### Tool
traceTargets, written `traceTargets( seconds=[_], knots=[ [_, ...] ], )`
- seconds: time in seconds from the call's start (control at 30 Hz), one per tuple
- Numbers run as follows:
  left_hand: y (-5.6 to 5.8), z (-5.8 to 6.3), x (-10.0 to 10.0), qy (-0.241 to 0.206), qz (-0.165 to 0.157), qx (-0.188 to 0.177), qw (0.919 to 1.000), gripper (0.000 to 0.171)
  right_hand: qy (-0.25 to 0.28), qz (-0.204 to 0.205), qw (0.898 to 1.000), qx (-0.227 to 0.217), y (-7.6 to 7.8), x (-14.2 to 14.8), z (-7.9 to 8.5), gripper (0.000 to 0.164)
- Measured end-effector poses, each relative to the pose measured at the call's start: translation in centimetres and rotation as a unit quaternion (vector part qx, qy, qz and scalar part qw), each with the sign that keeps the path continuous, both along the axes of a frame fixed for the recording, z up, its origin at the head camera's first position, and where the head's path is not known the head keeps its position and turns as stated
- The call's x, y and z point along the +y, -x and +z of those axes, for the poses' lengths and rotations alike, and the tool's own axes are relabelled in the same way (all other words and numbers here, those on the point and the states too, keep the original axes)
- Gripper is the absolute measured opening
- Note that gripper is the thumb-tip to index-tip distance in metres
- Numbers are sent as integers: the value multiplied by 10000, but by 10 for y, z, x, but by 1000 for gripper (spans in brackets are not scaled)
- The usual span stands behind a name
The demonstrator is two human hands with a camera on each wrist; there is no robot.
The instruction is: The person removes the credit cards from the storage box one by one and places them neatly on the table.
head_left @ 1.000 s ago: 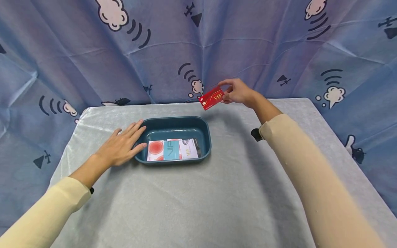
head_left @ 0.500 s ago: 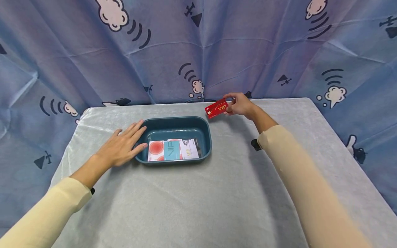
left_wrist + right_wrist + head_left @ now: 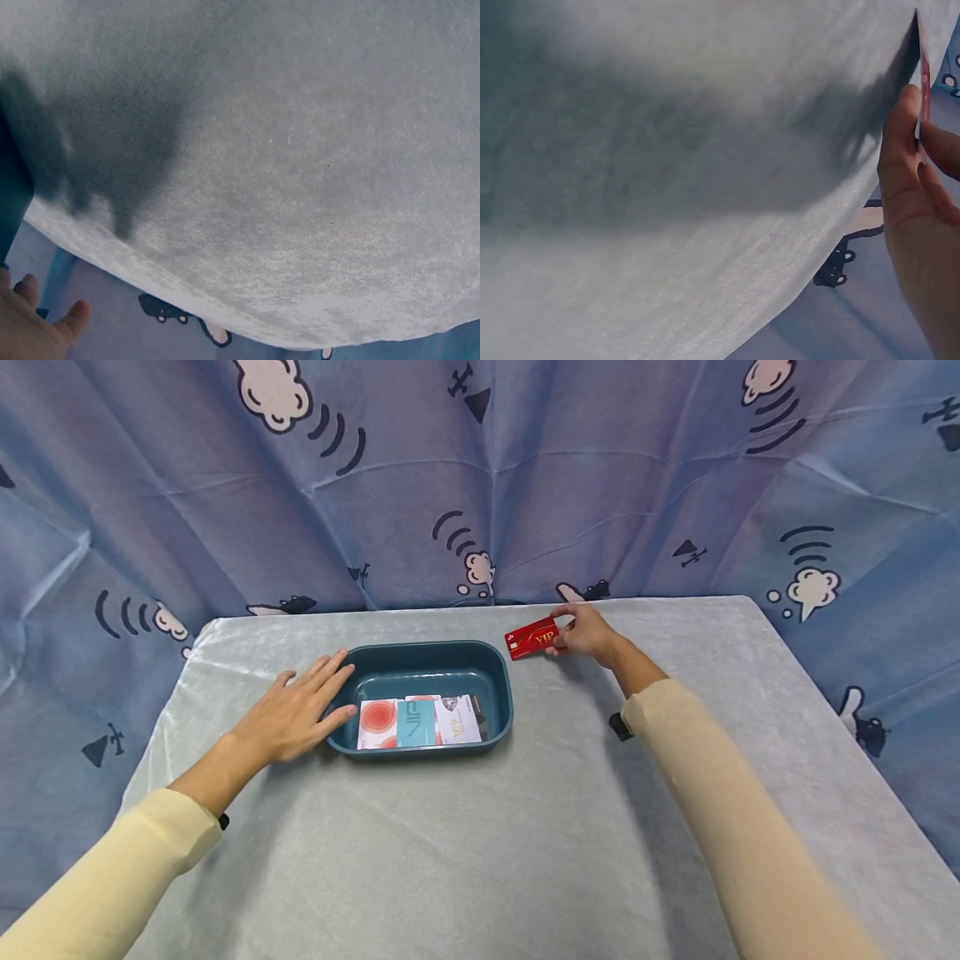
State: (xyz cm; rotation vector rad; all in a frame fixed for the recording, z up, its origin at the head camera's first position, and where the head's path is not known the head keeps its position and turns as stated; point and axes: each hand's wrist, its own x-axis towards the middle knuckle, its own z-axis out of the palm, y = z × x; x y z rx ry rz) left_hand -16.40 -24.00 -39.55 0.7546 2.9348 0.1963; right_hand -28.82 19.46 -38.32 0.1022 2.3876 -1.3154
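Curtain (image 3: 637, 485) behind, pale table (image 3: 450, 860) below. Pinching red card (image 3: 528, 639) in right hand (image 3: 588, 633), just outside tub (image 3: 420, 755), near far right corner. Resting left hand (image 3: 295, 718) with straight fingers on tub's left rim. Probably mid-transfer, towards tub or table, cannot tell which; would next call for lowering card flat.

A cream sleeve (image 3: 120, 868) is showing lower left, a beige sleeve (image 3: 727, 810) lower right. Black pieces (image 3: 619, 727) are poking from both cuffs (image 3: 197, 822)
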Motion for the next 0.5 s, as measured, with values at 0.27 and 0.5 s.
traceTargets(
  seconds=[0.27,0.5],
  knots=[
    [0,-1,-1,6,43,-4,10000,72,-350,86,9993,-43,-2,4,-5,53],
    [0,-1,-1,-18,37,17,10000,72,-654,222,9975,-117,-3,7,-11,54]
  ],
)
